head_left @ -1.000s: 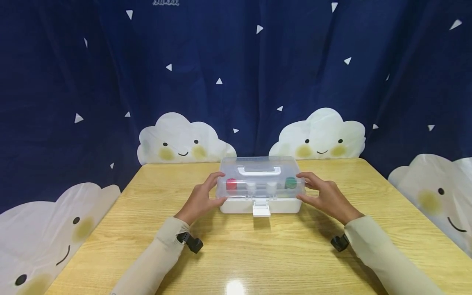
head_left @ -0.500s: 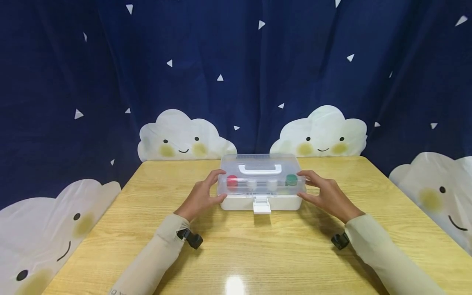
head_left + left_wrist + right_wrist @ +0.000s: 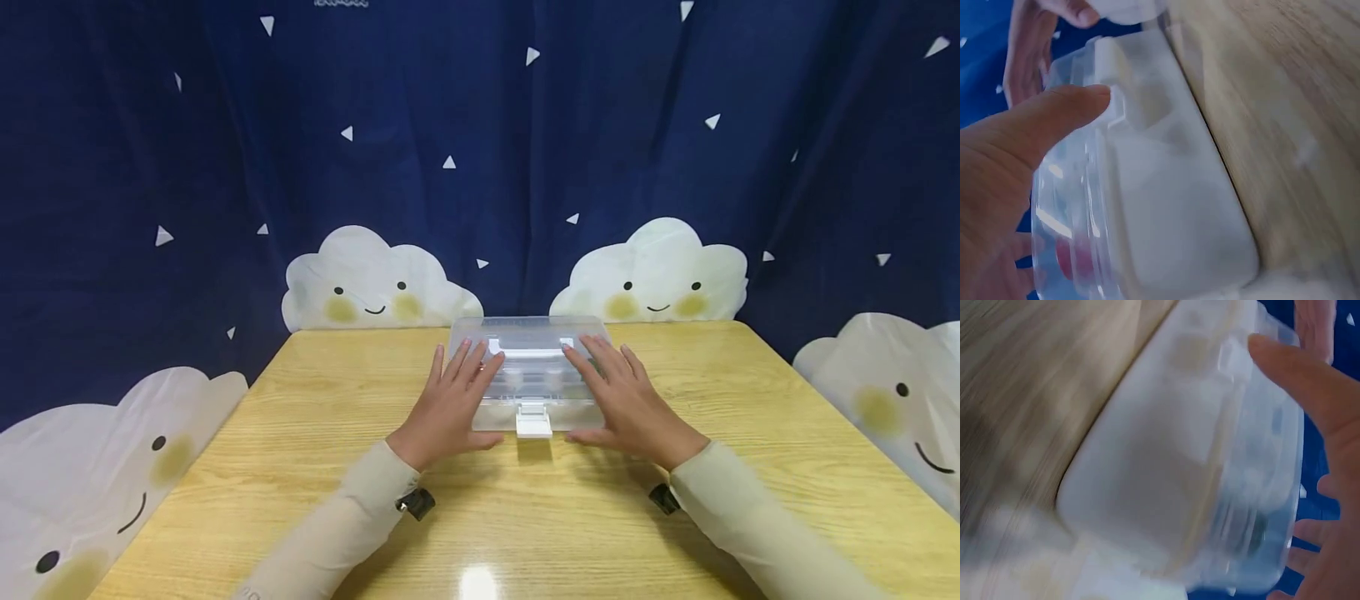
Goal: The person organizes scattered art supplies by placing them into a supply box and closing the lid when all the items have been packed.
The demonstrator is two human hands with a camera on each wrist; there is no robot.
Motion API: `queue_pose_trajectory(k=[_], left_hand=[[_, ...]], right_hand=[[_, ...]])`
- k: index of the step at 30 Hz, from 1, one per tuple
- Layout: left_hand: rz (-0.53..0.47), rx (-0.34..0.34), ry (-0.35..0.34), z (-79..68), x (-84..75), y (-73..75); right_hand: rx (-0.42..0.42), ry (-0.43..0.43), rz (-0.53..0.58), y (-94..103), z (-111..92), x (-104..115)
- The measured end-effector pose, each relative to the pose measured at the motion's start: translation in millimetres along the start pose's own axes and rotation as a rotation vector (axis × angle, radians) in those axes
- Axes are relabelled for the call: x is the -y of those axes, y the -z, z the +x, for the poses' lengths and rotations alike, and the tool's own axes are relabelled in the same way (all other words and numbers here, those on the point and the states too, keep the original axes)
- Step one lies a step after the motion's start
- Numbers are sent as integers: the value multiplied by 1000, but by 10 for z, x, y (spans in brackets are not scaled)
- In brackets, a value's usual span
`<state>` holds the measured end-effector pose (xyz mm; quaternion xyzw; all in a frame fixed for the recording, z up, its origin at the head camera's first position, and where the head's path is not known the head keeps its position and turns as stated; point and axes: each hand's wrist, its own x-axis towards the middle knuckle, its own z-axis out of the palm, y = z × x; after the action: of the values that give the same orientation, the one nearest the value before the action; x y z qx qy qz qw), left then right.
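A storage box with a clear lid (image 3: 525,328) and a white base (image 3: 1172,206) sits on the table. A white carrying handle (image 3: 529,353) lies on the lid, and the front latch (image 3: 533,422) sticks outward from the middle of the front. My left hand (image 3: 444,408) is over the box's left front, fingers straight and spread. Mirroring it, my right hand (image 3: 632,407) spreads its fingers over the right side. Both thumbs lie low near the front, either side of the latch. Through the lid show a red object (image 3: 1075,257) and a dark green one (image 3: 1259,531), partly hidden.
The box stands toward the back of a wooden table (image 3: 540,517). Behind hangs a dark blue curtain (image 3: 495,108) with white triangles and smiling clouds (image 3: 656,279). Each wrist wears a small black camera, such as the left camera (image 3: 416,502).
Both hands have left the box's ends, where they gripped the lid's sides, and moved inward over the lid and front with fingers spread. The box stays in place.
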<state>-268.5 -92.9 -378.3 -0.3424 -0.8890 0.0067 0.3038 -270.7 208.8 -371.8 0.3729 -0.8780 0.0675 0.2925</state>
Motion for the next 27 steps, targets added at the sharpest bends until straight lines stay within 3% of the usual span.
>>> queue_pose_trajectory(k=[4,9,19,27], left_hand=[[147,52,-9,86,-120,-46],[178,92,-9,167,-216,-98],[244,32,14,180,-242,-184],[285,-15,22,208,-225,-293]], right_hand=[[39,34,-68,-96,77,122],[50,44,-131,-183,130,191],[-40,69,-223,-301,169,216],[-46,52,-261,-341,174,221]])
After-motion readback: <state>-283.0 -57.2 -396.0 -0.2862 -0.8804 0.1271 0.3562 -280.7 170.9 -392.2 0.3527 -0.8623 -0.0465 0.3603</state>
